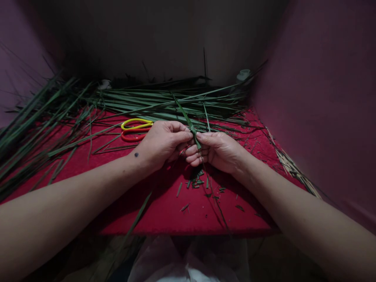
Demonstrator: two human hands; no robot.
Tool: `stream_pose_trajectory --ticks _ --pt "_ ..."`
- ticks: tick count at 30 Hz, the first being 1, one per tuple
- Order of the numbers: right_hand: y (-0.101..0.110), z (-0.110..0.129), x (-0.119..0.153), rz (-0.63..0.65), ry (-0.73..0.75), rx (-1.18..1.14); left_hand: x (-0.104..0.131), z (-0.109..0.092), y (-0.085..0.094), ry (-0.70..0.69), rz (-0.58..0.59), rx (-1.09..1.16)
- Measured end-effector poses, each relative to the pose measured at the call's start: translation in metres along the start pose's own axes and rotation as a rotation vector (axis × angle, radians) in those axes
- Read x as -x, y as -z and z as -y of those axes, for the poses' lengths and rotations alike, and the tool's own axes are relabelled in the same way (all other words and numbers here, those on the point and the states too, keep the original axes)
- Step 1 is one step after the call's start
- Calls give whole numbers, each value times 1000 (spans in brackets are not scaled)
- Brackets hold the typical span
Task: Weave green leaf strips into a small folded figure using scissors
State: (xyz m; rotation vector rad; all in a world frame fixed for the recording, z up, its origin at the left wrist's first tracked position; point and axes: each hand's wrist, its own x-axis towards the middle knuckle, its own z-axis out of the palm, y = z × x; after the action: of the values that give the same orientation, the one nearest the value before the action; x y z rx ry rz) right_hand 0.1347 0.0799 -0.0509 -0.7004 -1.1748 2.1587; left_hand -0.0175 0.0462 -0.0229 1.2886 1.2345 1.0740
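Observation:
Between my two hands is a green leaf strip (188, 117), folded or knotted where the fingers meet, with ends sticking up and trailing down toward the table edge. My left hand (167, 141) pinches it from the left between thumb and forefinger. From the other side my right hand (217, 150) grips the same strip, thumb on top and the other fingers curled below. Fingers partly hide the folded part. Just behind my left hand lie scissors with one yellow and one red handle loop (136, 129); their blades are hidden.
A red cloth (164, 211) covers the table. Long green leaves (141, 100) are piled along the back, more at the left (38, 113). Small leaf cuttings (197, 182) lie before my hands. Pale sticks (293, 168) line the right edge, and a whitish cup-like object (243, 75) stands at back right.

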Motion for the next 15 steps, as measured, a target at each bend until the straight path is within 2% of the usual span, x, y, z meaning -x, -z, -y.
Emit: stream_pose_trajectory --ticks 8,15 --pt "2 -2 -1 30 46 38 1 -1 0 -38 8 -57" --pt "0 -7 -1 -34 154 156 1 0 0 -36 47 -36"
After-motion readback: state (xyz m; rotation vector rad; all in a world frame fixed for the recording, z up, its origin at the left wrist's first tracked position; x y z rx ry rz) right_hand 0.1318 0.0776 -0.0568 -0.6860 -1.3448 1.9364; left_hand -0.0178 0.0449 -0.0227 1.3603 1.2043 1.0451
